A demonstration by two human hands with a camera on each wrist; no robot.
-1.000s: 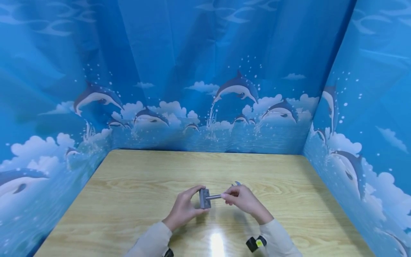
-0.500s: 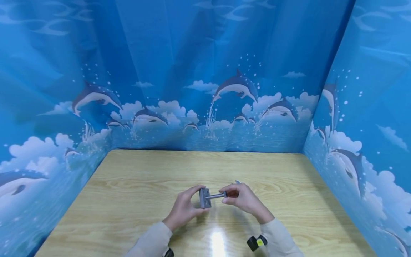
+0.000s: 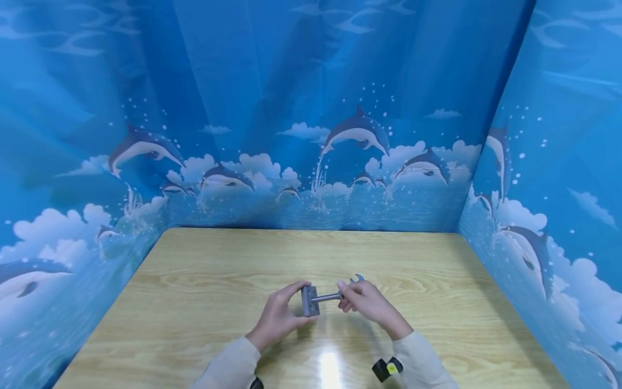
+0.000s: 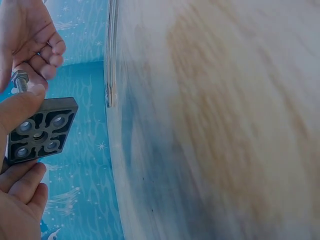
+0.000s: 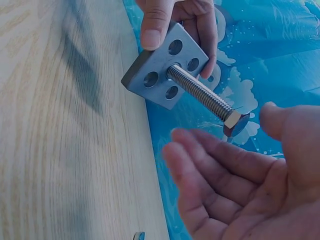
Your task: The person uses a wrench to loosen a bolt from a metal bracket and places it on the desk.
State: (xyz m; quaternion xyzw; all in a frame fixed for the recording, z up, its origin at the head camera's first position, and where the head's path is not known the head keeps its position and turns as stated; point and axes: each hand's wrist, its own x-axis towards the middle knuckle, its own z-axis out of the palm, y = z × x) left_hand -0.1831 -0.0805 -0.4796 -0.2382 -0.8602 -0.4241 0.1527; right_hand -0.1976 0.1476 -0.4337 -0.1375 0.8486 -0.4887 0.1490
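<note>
My left hand (image 3: 278,313) grips a square grey metal plate (image 3: 310,301) by its opposite edges, thumb on one side and fingers on the other. In the right wrist view, a long threaded hex bolt (image 5: 200,92) stands out from the plate's centre hole, with several round holes about it. Ribs and recesses show on the plate's other face (image 4: 40,132) in the left wrist view. My right hand (image 3: 369,301) is at the bolt's head end. Its fingers (image 5: 220,170) are loosely bent and the thumb is apart from the bolt head (image 5: 237,123).
An open-end wrench (image 3: 357,278) lies on the wooden table (image 3: 218,259), partly hidden behind my right hand. Blue dolphin-print curtains (image 3: 272,108) stand around the table's back and sides.
My right hand's fingers and thumb have shifted about the bolt's head, coming off and around it. More of the wrench shows than half a second ago. The left hand and plate stay put.
</note>
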